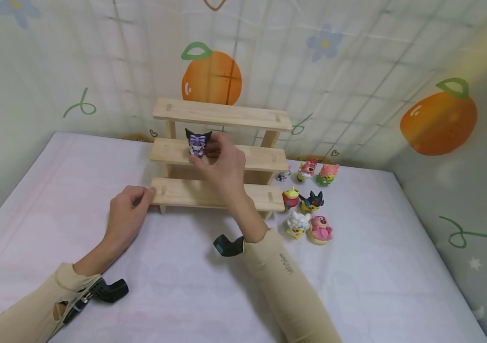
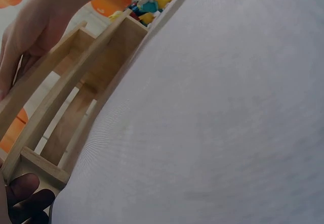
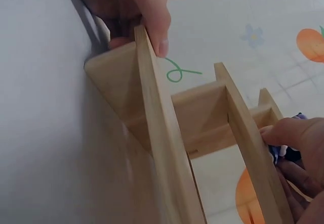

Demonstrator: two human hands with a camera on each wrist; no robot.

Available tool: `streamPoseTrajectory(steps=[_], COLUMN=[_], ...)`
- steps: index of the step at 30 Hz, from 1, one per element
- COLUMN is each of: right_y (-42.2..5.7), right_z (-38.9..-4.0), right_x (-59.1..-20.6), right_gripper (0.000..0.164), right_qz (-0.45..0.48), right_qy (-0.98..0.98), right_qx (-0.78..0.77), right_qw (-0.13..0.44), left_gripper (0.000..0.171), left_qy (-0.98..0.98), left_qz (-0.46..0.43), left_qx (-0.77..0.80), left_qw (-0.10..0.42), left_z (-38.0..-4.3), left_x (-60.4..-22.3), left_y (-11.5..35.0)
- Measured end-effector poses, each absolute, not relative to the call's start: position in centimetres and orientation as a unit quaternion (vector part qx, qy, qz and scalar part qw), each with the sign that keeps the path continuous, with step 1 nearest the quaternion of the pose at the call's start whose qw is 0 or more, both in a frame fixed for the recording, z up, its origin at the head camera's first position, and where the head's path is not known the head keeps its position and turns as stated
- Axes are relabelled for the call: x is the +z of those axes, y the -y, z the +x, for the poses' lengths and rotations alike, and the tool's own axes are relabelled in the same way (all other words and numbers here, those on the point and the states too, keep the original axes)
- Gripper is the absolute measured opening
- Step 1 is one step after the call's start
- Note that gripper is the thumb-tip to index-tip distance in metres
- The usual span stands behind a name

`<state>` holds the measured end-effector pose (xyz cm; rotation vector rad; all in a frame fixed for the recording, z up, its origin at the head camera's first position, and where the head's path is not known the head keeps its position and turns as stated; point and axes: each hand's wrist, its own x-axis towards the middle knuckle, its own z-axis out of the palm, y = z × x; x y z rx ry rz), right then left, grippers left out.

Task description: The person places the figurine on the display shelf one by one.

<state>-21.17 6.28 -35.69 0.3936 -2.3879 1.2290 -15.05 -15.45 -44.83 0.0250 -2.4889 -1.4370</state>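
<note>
My right hand (image 1: 226, 164) is pinching a little toy (image 1: 197, 143) between my thumb and fingers, so the gap there is only as wide as the toy. The toy is wearing a black hood with two pointy tips, and a big purple bow is sitting on its front. A pale face is peeking out under the bow, and more purple is showing lower down.

The toy is standing up straight in my grip. Its long way is running up and down, its pointy tips are sticking up, and its face is looking back toward me. It is sitting at the ends of my right fingers, on the left side of that hand. The middle board (image 1: 264, 158) of the wooden shelf (image 1: 222, 113) is right by my fingers, but I'm not seeing whether the toy's bottom is touching it.

My left hand (image 1: 128, 212) is holding the near end of the lowest board (image 1: 192, 193), with my thumb lying on top and my fingers curling under. The toy is up and to the right of this hand.

To the right of my right hand, more toys are standing close together. A pink toy (image 1: 321, 230) and a fluffy white toy (image 1: 297, 225) are sitting nearest to me.
</note>
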Motion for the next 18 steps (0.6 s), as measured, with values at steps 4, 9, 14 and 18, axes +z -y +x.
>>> streamPoseTrajectory(steps=[4,9,14,18], right_y=[-5.2,-3.4,-1.9,-1.3], right_z=[-21.2,-21.2,-21.3,-21.4], right_x=[-35.7,-35.8,-35.8,-35.8], right_gripper=[0.047,0.047,0.046,0.044], right_qz=[0.137,0.133,0.140,0.137], right_qy=[0.868,0.878,0.879,0.877], right_qx=[0.430,0.409,0.407,0.407], right_qw=[0.210,0.210,0.208,0.213], left_gripper=[0.038,0.038,0.040,0.040], left_qy=[0.859,0.858,0.857,0.857], left_qz=[0.007,0.009,0.012,0.010], left_qx=[-0.494,-0.495,-0.497,-0.498], left_qw=[0.135,0.135,0.135,0.130], left_z=[-15.1,-15.1,-15.2,-15.3], left_x=[-44.9,-45.0,-45.1,-45.1], left_y=[15.5,15.8,15.8,15.8])
